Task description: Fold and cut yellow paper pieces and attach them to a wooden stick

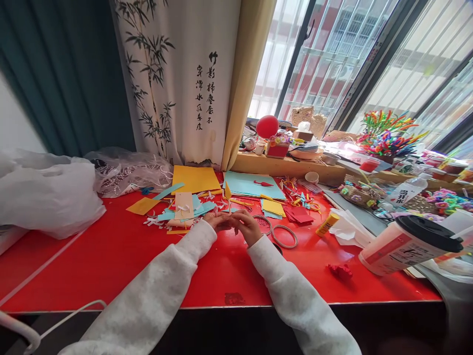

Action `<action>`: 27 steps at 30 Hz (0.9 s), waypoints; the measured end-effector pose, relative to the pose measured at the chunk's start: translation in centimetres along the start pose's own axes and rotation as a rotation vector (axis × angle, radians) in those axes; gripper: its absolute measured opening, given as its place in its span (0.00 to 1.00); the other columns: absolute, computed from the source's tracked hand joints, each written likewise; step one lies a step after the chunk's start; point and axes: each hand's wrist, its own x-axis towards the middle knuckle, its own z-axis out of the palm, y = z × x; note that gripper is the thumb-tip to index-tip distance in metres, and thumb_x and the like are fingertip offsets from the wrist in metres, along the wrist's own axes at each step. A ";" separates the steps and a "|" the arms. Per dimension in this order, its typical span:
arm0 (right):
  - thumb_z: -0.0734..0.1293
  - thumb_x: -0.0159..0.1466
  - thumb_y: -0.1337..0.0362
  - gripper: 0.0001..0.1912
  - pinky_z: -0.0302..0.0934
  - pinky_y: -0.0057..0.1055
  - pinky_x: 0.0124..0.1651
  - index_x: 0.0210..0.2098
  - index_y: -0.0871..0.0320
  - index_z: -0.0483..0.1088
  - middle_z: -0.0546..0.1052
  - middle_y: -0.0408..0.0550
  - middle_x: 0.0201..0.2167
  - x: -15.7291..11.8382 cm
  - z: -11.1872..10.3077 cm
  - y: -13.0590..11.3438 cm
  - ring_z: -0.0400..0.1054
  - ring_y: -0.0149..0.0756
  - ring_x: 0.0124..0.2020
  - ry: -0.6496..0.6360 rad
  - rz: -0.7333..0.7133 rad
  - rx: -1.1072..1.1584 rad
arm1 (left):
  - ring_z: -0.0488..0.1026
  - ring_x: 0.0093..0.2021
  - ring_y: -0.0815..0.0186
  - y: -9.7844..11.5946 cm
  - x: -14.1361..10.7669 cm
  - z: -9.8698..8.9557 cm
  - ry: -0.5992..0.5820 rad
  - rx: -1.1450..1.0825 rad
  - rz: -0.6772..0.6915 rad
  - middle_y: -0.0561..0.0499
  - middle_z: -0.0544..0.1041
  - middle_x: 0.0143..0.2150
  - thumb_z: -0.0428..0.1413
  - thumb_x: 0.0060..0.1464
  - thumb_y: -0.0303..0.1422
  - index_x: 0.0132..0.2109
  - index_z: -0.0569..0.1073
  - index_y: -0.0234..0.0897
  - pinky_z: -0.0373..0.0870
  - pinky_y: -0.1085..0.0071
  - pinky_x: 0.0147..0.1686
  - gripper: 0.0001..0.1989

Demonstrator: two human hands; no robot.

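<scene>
My left hand and my right hand meet over the red table, fingertips together and closed. Between them stands a pointed yellow paper piece on a thin pale stem, tip upward. Both hands pinch around its lower end; my fingers hide exactly how it is gripped. Close on the left lie blue paper strips and a light orange paper piece among white scraps. To the right of my right hand are two bracelet-like rings, with small yellow paper sheets and red paper squares beyond.
Larger yellow sheets and light blue sheets lie at the back. A glue stick, a crumpled red paper and a large lidded cup stand or lie right. White plastic bags occupy the left. The windowsill holds many craft items.
</scene>
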 end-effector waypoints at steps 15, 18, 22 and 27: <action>0.73 0.46 0.53 0.21 0.66 0.26 0.28 0.36 0.56 0.72 0.75 0.46 0.29 0.3 0.0 -1.7 0.69 0.28 0.27 0.252 0.415 0.533 | 0.68 0.31 0.70 0.4 -1.0 2.0 0.167 0.164 0.317 0.53 0.71 0.27 0.65 0.34 0.36 0.25 0.71 0.33 0.65 0.74 0.31 0.13; 0.74 0.44 0.53 0.19 0.69 0.28 0.29 0.30 0.59 0.72 0.77 0.48 0.27 0.1 0.4 -1.5 0.71 0.31 0.26 0.281 0.449 0.525 | 0.65 0.28 0.73 0.2 -1.0 1.8 0.246 0.224 0.400 0.56 0.69 0.26 0.61 0.42 0.34 0.26 0.70 0.35 0.64 0.74 0.34 0.08; 0.75 0.44 0.55 0.18 0.70 0.31 0.29 0.31 0.59 0.73 0.78 0.47 0.26 -0.4 1.0 -2.1 0.72 0.32 0.24 0.295 0.436 0.472 | 0.65 0.30 0.72 0.0 -1.1 1.6 0.267 0.321 0.457 0.56 0.68 0.25 0.59 0.44 0.31 0.25 0.70 0.35 0.62 0.76 0.37 0.06; 0.74 0.45 0.55 0.18 0.71 0.34 0.30 0.33 0.59 0.76 0.78 0.46 0.26 -0.6 1.3 -3.0 0.74 0.35 0.27 0.315 0.393 0.412 | 0.66 0.31 0.71 0.1 -1.4 1.6 0.231 0.413 0.432 0.56 0.69 0.26 0.60 0.44 0.31 0.26 0.72 0.35 0.62 0.75 0.36 0.04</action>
